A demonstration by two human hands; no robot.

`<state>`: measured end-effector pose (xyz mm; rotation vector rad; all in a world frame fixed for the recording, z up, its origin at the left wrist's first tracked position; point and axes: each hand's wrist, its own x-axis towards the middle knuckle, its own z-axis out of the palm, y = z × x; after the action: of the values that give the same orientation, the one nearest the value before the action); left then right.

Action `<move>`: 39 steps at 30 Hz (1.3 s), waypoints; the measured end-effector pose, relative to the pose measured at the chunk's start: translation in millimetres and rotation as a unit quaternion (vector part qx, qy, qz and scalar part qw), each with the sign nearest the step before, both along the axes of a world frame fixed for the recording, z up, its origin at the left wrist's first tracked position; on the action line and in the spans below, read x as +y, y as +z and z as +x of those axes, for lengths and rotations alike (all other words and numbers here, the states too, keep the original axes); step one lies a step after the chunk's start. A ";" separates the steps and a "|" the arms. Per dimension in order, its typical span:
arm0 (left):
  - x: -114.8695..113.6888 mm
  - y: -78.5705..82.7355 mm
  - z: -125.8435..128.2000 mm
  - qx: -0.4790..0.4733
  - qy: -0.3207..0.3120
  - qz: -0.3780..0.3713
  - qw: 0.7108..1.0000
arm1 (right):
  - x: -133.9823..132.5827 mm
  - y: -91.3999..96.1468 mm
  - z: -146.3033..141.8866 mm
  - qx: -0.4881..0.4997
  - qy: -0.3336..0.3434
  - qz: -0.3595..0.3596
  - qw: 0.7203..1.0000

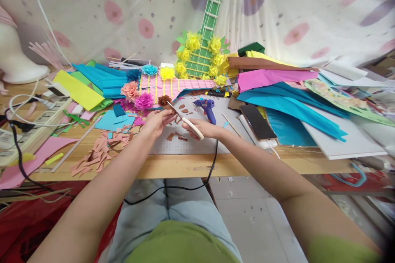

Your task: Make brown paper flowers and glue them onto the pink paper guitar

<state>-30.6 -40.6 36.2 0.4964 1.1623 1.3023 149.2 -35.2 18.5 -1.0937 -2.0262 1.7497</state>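
Observation:
My right hand grips white-handled scissors, their blades angled up and left toward my left fingertips. The fingers of my left hand are pinched on a small piece of brown paper, mostly hidden by the fingers and blades. Just beyond the blade tips sits a brown paper flower. Several brown petal-shaped cutouts lie on the grey cutting mat. A blue glue gun rests on the mat behind my right hand.
Behind stands a paper guitar with a green neck, yellow flowers and a pink body. Salmon paper scraps cover the left front. A phone and blue paper lie right. A black cord hangs over the table edge.

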 end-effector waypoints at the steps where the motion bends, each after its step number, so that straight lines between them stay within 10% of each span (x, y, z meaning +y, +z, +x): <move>1: -0.4 0.3 -0.4 0.006 -0.004 0.000 1.000 | -1.3 1.5 0.9 -0.007 -0.007 -0.002 1.000; 39: 5.4 -10.2 -21.8 0.093 -0.181 -0.017 0.979 | 2.2 13.2 30.4 -0.022 0.052 -0.064 0.996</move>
<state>-52.4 -35.2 26.0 0.7788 1.1787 0.9345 179.6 -33.1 31.7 -1.0908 -2.0551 1.9468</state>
